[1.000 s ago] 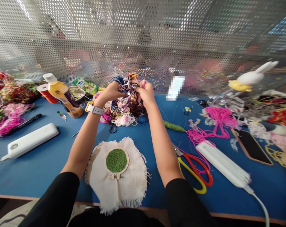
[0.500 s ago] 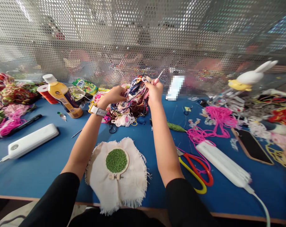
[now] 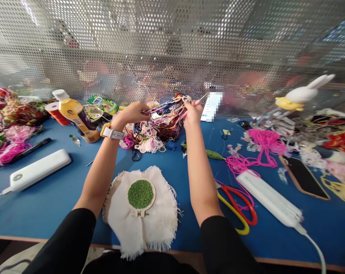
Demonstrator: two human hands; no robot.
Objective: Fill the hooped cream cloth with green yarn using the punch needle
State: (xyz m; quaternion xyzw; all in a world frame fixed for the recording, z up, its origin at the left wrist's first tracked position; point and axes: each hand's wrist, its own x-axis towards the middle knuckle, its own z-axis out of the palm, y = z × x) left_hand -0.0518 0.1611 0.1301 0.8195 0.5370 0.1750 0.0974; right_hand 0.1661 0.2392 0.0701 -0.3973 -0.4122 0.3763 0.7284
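Yarn tangle (image 3: 156, 127) | back of blue table (image 3: 46, 198), strands now stretched level | my left hand (image 3: 132, 112) pinches one end, right hand (image 3: 193, 110) with needle tool (image 3: 203, 97) has swung further right | I judge a strand is teasing free, not yet clear

We see both forearms reaching forward, raised, black sleeves at the elbows. The left hand (image 3: 132, 113), with a white band at its wrist, has its fingers pinched together. The right hand (image 3: 193, 111) is closed too, held apart from the left at about the same height.
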